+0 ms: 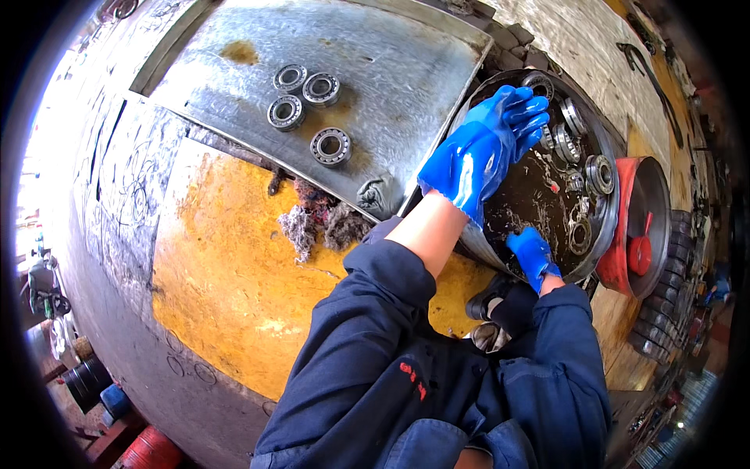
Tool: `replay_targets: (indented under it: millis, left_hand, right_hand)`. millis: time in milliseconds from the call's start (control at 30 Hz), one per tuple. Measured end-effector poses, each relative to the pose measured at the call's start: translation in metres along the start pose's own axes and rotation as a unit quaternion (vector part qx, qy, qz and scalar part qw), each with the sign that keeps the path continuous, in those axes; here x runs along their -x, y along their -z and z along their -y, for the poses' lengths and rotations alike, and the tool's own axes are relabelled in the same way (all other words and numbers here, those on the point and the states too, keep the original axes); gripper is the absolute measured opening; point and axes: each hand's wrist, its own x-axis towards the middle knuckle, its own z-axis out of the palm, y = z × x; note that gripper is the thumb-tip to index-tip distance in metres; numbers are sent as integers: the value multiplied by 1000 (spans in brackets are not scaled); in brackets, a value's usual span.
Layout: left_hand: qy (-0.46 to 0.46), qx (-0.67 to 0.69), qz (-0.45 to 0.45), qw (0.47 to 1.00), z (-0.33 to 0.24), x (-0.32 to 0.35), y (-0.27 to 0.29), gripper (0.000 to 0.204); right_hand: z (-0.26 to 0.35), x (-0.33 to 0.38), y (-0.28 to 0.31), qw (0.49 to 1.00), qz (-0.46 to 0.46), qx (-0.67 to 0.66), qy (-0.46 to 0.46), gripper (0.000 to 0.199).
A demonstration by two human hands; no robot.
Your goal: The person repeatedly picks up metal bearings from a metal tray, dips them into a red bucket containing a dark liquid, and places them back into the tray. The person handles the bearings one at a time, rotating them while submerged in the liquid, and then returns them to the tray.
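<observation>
- While both gloved hands are at the round tub (486, 248), the step in hand is judged to be handling the metal bearings (599, 175) in its dark liquid (516, 195), perhaps washing them.
- Left hand (504, 125): over the tub's far-left part, in a shiny blue glove. Fingers (537, 103) stretched out, slightly bent and parted; nothing shows in them. Contact with the bearings just beyond cannot be told.
- Right hand (533, 254): low over the tub's near side, in a blue glove. Fingers point inward; cannot tell whether they are curled round anything.
- Bearings in tub: several, mostly along the far and right side, some leaning on edge. One ring (580, 236) lies apart, nearer the right hand.
- Bearings on tray: four on the metal tray (414, 78), left of the tub. Three sit close together; the fourth (330, 146) stands apart, toward the near edge.
- Also noted: grey cloth (379, 195) at the tray's near corner; wool waste (299, 229) just outside it.
- Next move, judged: it would call for a firm grip on one bearing's outer rim, since oily-looking gloves may slip, and a lift clear of the tub wall.
</observation>
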Motion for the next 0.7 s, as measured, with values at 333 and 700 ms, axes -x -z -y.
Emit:
replay_targets:
  millis: [333, 700]
  left_hand:
    - [-5, 34, 7, 999, 6, -3, 1, 41]
    - [-65, -7, 48, 997, 8, 9, 3, 41]
  right_hand:
    - [-13, -14, 0, 994, 35, 88, 62, 22]
    - [-20, -29, -1, 889, 2, 349, 297, 13]
